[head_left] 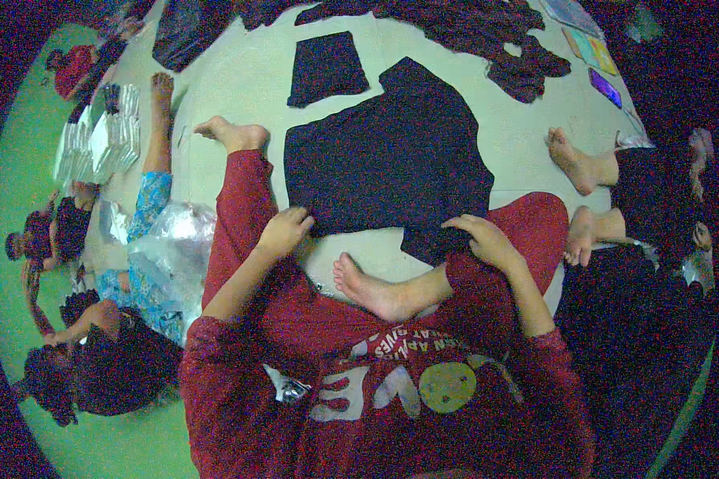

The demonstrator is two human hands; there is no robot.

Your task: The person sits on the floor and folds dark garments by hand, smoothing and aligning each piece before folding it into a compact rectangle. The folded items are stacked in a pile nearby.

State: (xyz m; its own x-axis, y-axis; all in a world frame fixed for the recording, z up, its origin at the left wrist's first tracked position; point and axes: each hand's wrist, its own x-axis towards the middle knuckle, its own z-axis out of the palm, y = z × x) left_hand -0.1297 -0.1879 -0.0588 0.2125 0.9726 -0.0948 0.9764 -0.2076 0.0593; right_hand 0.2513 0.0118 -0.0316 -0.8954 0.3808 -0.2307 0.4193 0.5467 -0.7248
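Observation:
A dark navy garment point(387, 160) lies spread flat on the pale floor mat point(248, 80) in front of me. My left hand point(284, 230) pinches its near left corner against my red-trousered knee. My right hand point(478, 236) grips its near right edge, where a flap folds over toward my other knee. I sit cross-legged, with one bare foot point(367, 289) tucked between my knees and the other foot point(230, 132) stretched out at the garment's left.
A smaller folded dark piece point(326, 68) lies beyond the garment, with a heap of dark cloth point(487, 36) at the back. One person sits at my right with bare feet point(575, 164) out, another at my left by clear plastic bags point(172, 247). Stacked packets point(104, 136) lie far left.

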